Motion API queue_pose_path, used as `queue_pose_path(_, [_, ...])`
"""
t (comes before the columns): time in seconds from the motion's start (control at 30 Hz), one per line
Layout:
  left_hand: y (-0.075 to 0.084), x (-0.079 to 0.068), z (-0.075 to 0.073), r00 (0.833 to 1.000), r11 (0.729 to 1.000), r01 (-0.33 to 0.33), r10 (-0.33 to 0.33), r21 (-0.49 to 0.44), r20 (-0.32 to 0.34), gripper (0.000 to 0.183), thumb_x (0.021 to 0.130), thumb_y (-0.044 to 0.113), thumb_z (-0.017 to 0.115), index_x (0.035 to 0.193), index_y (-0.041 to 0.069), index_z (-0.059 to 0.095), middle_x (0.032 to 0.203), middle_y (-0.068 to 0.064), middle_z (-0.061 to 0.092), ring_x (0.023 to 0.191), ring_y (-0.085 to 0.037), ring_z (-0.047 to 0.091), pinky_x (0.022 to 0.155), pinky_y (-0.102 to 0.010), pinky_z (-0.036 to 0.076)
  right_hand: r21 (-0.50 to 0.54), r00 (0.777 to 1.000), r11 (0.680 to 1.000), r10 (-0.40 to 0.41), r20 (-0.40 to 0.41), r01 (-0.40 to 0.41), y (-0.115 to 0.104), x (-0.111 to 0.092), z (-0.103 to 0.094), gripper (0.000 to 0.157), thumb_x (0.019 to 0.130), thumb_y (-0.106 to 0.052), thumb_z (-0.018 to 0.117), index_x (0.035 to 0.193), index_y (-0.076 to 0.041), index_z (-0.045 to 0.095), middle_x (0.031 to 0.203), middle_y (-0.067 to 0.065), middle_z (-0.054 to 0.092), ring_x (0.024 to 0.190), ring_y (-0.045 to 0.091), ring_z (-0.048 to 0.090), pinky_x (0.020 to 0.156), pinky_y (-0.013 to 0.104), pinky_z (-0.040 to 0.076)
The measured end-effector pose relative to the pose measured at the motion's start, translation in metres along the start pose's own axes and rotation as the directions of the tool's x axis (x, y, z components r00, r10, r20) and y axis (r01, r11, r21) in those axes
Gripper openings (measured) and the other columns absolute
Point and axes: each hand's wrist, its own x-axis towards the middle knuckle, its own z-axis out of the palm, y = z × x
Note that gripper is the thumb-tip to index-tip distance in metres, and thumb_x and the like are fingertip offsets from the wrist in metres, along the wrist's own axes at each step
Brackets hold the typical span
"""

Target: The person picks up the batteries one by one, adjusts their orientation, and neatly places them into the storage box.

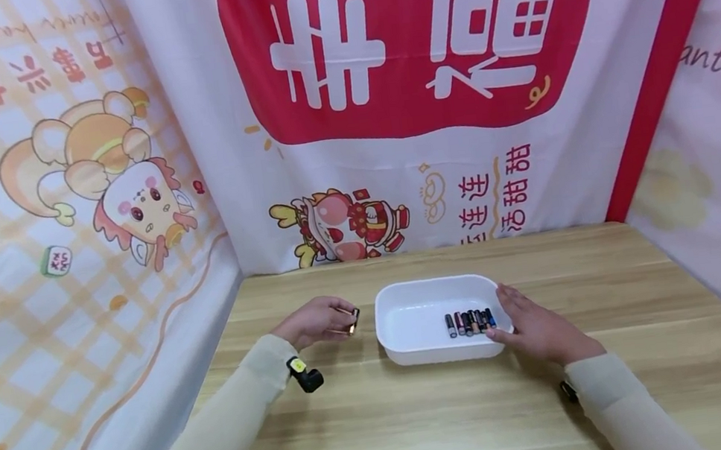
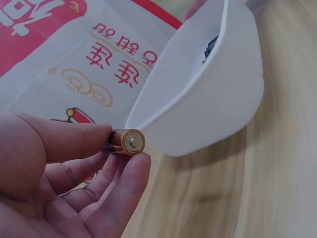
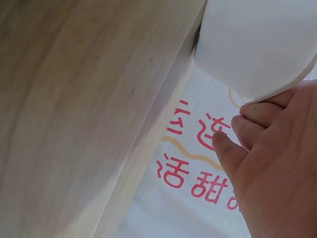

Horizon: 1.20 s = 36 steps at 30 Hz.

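Note:
Between thumb and fingers my left hand (image 1: 320,321) pinches a battery (image 1: 354,321), left of the white plastic tub (image 1: 410,355). Up close in the left wrist view, the battery (image 2: 130,142) has a copper-coloured end with a metal tip and a dark body. My right hand (image 1: 542,326) holds the tub's right end, its thumb over the rim and its fingers along the outside wall. Several batteries (image 1: 468,323) lie side by side in the right part of the tub. In the right wrist view, the fingers of my right hand (image 3: 282,148) meet the tub's edge (image 3: 262,49).
The tub stands on a wood-grain table (image 1: 412,429). A printed cloth (image 1: 206,124) with red lettering hangs along the table's back edge, and more cloth hangs at the left and right sides. Each wrist wears a small black camera (image 1: 308,378).

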Motion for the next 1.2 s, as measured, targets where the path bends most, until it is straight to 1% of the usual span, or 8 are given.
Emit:
queue_pose_path(0.17, [0.007, 0.008, 0.014, 1.0, 1.0, -0.017, 0.018, -0.02, 0.026, 0.031, 0.093, 0.005, 0.063, 0.122, -0.006, 0.057, 0.113, -0.025, 0.061, 0.098, -0.035, 0.065, 0.088, -0.046, 0.055, -0.002, 1.0, 1.0, -0.014, -0.009, 0.014, -0.001, -0.003, 0.0, 0.098, 0.09, -0.069, 0.047, 0.154, -0.003, 0.014, 0.161, 0.014, 0.009, 0.145, 0.038, 0.013, 0.113, 0.057, 0.022])
queue_pose_path(0.4, [0.015, 0.019, 0.027, 0.999, 1.0, -0.004, 0.003, 0.002, 0.048, 0.036, 0.094, 0.006, 0.063, 0.127, -0.006, 0.056, 0.115, -0.023, 0.061, 0.09, -0.025, 0.066, 0.085, -0.042, 0.057, 0.002, 1.0, 1.0, 0.005, -0.011, -0.005, -0.002, -0.004, 0.0, 0.098, 0.09, -0.07, 0.047, 0.155, -0.004, 0.014, 0.161, 0.012, 0.009, 0.145, 0.037, 0.013, 0.113, 0.056, 0.022])
queue_pose_path(0.6, [0.021, 0.027, 0.033, 0.998, 1.0, -0.006, 0.006, 0.01, 0.064, 0.032, 0.094, 0.007, 0.063, 0.124, -0.004, 0.058, 0.114, -0.023, 0.062, 0.09, -0.026, 0.066, 0.089, -0.046, 0.055, -0.002, 1.0, 1.0, 0.001, -0.02, -0.001, -0.003, -0.004, 0.0, 0.098, 0.09, -0.069, 0.047, 0.154, -0.003, 0.014, 0.161, 0.013, 0.009, 0.145, 0.036, 0.013, 0.113, 0.056, 0.022])
queue_pose_path(0.73, [0.027, 0.032, 0.039, 0.996, 1.0, -0.025, 0.024, 0.004, 0.081, 0.028, 0.094, 0.005, 0.063, 0.121, -0.003, 0.058, 0.115, -0.026, 0.061, 0.089, -0.026, 0.067, 0.085, -0.043, 0.057, -0.005, 1.0, 1.0, 0.011, -0.01, -0.011, -0.002, -0.002, 0.0, 0.098, 0.09, -0.07, 0.046, 0.155, -0.005, 0.012, 0.161, 0.011, 0.007, 0.145, 0.035, 0.011, 0.114, 0.055, 0.021])
queue_pose_path(0.83, [0.034, 0.036, 0.043, 0.997, 0.999, -0.035, 0.036, -0.006, 0.071, 0.025, 0.094, 0.004, 0.063, 0.118, -0.002, 0.059, 0.116, -0.027, 0.061, 0.089, -0.026, 0.067, 0.082, -0.04, 0.058, 0.0, 1.0, 1.0, 0.012, -0.013, -0.012, -0.001, 0.0, 0.0, 0.098, 0.09, -0.07, 0.046, 0.155, -0.006, 0.011, 0.162, 0.01, 0.006, 0.146, 0.034, 0.01, 0.114, 0.056, 0.021])
queue_pose_path(0.97, [0.04, 0.041, 0.052, 0.997, 0.999, -0.031, 0.032, -0.014, 0.074, 0.029, 0.094, 0.004, 0.063, 0.121, -0.004, 0.058, 0.116, -0.026, 0.062, 0.09, -0.027, 0.067, 0.081, -0.039, 0.058, -0.001, 1.0, 1.0, 0.009, -0.02, -0.01, -0.001, 0.0, 0.0, 0.098, 0.09, -0.069, 0.047, 0.155, -0.006, 0.012, 0.162, 0.011, 0.008, 0.146, 0.035, 0.011, 0.114, 0.056, 0.021])
queue_pose_path(1.07, [0.041, 0.047, 0.06, 0.995, 1.0, -0.023, 0.024, -0.016, 0.1, 0.033, 0.094, 0.004, 0.062, 0.125, -0.007, 0.056, 0.116, -0.026, 0.061, 0.092, -0.028, 0.067, 0.082, -0.04, 0.058, -0.004, 1.0, 1.0, 0.017, -0.01, -0.017, -0.001, -0.001, 0.0, 0.098, 0.089, -0.07, 0.047, 0.155, -0.006, 0.013, 0.161, 0.012, 0.01, 0.145, 0.036, 0.012, 0.113, 0.057, 0.022])
queue_pose_path(1.2, [0.043, 0.054, 0.07, 0.993, 0.999, -0.026, 0.029, -0.024, 0.116, 0.032, 0.095, 0.002, 0.06, 0.125, -0.007, 0.055, 0.116, -0.027, 0.06, 0.092, -0.028, 0.067, 0.082, -0.04, 0.058, 0.001, 1.0, 1.0, 0.018, -0.009, -0.018, -0.002, -0.001, 0.0, 0.098, 0.089, -0.07, 0.047, 0.155, -0.006, 0.013, 0.161, 0.012, 0.01, 0.145, 0.036, 0.013, 0.113, 0.058, 0.023])
